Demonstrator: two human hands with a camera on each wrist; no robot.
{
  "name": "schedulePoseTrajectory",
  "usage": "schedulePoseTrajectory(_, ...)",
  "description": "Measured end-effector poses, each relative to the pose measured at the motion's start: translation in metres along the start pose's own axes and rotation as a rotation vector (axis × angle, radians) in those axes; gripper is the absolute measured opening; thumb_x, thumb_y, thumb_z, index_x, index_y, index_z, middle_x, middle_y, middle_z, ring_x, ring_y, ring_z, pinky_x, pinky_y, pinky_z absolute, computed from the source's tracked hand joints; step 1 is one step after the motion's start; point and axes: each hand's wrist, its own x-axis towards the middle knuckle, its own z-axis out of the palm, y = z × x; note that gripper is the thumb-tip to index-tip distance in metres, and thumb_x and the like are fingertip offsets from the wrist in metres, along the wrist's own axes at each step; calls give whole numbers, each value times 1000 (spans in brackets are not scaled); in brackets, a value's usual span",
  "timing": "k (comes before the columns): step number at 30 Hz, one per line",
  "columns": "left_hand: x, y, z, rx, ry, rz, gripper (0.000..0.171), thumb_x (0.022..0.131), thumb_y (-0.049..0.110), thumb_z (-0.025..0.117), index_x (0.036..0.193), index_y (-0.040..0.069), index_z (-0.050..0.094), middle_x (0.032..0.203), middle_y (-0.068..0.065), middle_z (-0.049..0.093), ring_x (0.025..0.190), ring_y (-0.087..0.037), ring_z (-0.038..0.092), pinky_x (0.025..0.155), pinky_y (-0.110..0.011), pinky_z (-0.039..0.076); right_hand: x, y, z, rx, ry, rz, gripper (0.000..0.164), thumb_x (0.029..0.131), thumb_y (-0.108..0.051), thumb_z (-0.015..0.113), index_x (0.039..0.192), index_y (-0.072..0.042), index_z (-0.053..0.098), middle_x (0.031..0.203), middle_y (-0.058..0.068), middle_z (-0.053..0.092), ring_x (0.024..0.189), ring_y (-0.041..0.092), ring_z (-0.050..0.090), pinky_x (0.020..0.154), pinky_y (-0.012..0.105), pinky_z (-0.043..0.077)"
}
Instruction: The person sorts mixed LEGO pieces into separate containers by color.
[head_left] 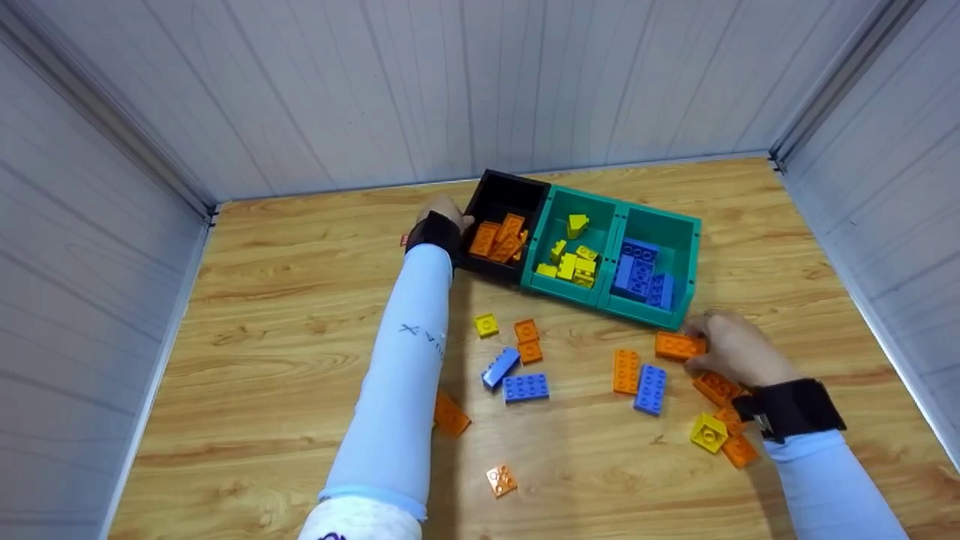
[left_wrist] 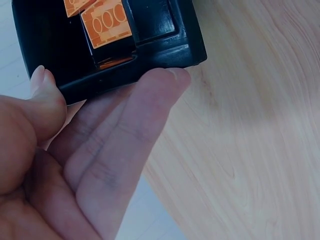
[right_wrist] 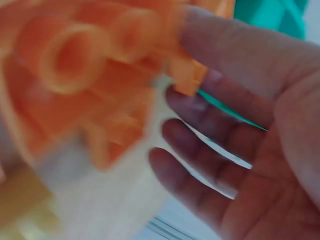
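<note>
My left hand (head_left: 442,208) holds the left wall of the black bin (head_left: 512,182). In the left wrist view its thumb (left_wrist: 47,95) is at the rim and the fingers (left_wrist: 150,105) lie along the outside. Orange bricks (head_left: 486,238) sit in this bin. My right hand (head_left: 731,349) reaches over the table by the right front corner of the green bins, thumb and fingers spread on either side of an orange brick's (head_left: 679,346) right end. An upturned orange brick (right_wrist: 70,60), blurred, fills the near part of the right wrist view.
Two joined green bins (head_left: 609,304) hold yellow bricks (head_left: 576,266) and blue bricks (head_left: 641,274). Loose bricks lie in front: blue (head_left: 526,387), orange (head_left: 625,370), yellow (head_left: 486,325), and a small orange one (head_left: 501,480). A yellow brick (head_left: 709,433) lies by the right wrist. White panels (head_left: 487,90) enclose the table.
</note>
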Motion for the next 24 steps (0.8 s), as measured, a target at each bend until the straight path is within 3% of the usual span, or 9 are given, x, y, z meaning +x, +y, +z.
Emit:
schedulePoseTrajectory(3,34,-14,16,40,8,14,38,95,39,65,103,4,77,113,-12,69,100,-23,63,88,-32,49,-8,-15,-15,25,-44,22,39,82,-16,82,113,4,67,108,21,65,93,32,61,82,53,50)
schedulePoseTrajectory(7,104,-44,51,119,63,58,39,91,48,67,94,11,81,112,-10,71,95,-21,65,83,-32,52,-7,-40,-37,31,-21,-33,38,87,-14,76,119,4,66,116,25,64,104,39,60,87,56,49)
schedulePoseTrajectory(8,107,-45,51,113,34,44,41,91,50,66,99,12,80,115,-9,70,100,-21,65,88,-33,51,-4,-47,-43,37,-7,-44,40,88,-15,76,122,4,65,118,24,63,106,40,60,87,56,49)
schedulePoseTrajectory(9,109,-47,54,106,63,46,39,91,49,67,94,13,81,111,-8,72,96,-20,65,85,-33,51,2,-53,-48,37,18,-72,41,89,-17,76,123,3,64,117,23,63,106,39,60,87,55,50)
schedulePoseTrajectory(10,106,-47,53,100,92,51,38,91,48,68,88,13,81,105,-7,73,90,-19,66,80,-32,52,10,-60,-51,32,53,-105,43,89,-19,76,124,2,64,117,22,64,106,38,60,87,54,50)
schedulePoseTrajectory(14,43,-23,22,30,62,26,35,94,40,67,94,7,80,107,-9,73,95,-21,66,86,-33,51,57,-86,-59,42,182,-213,46,89,-26,75,126,0,64,111,17,65,96,30,61,82,48,52)
schedulePoseTrajectory(17,6,-7,6,-12,32,12,35,96,34,65,104,2,77,112,-12,71,101,-23,64,93,-33,49,97,-107,-59,39,229,-253,46,91,-28,74,126,1,64,111,18,65,96,31,60,84,47,51)
schedulePoseTrajectory(21,-12,3,4,-24,35,12,36,98,33,63,106,1,76,110,-11,71,94,-19,60,89,-29,48,142,-135,-57,32,216,-229,48,93,-31,70,129,1,63,120,20,63,107,33,59,92,48,48)
schedulePoseTrajectory(24,-19,7,6,-57,30,14,34,99,31,61,103,1,76,95,-8,69,82,-18,55,79,-28,47,166,-151,-53,0,216,-204,47,94,-31,69,129,0,63,123,19,62,109,33,59,93,47,48)
